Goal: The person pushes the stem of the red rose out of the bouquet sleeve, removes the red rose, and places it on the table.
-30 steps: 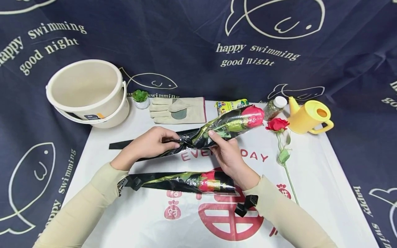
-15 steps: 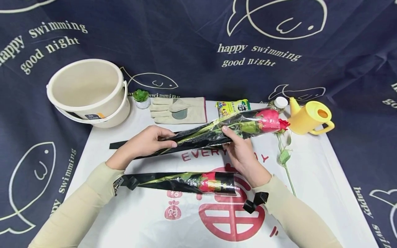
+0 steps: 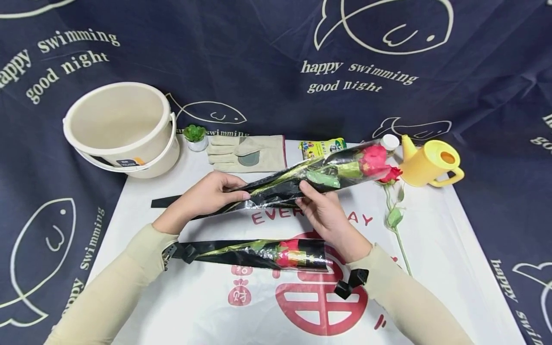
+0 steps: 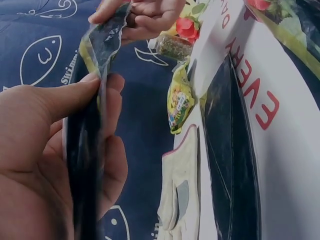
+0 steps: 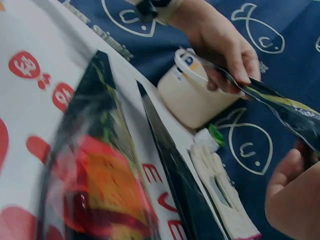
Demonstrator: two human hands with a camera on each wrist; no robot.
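Observation:
A red rose in a black-and-clear flower sleeve [image 3: 276, 184] is held above the table, its bloom [image 3: 373, 160] pointing up and to the right. My left hand [image 3: 211, 194] grips the sleeve's narrow end, thumb on top and fingers curled beneath, as the left wrist view shows too. Near the middle, my right hand [image 3: 325, 213] pinches the lower edge between thumb and fingers. Under the held rose lies a flat black sleeve [image 3: 166, 201], partly hidden. Closer to me, a second wrapped rose [image 3: 258, 253] lies flat on the table.
A cream bucket [image 3: 125, 120] stands at the back left, then a small potted plant [image 3: 195, 136], work gloves [image 3: 247, 153] and a yellow packet [image 3: 321, 148]. At the right are a white-capped jar [image 3: 390, 142], a yellow watering can [image 3: 431, 163] and a bare-stemmed rose [image 3: 394, 218].
The sleeve was twisted near my left hand one second ago and now runs straight. My right hand shifted right, then slightly back left; the bloom has moved right overall.

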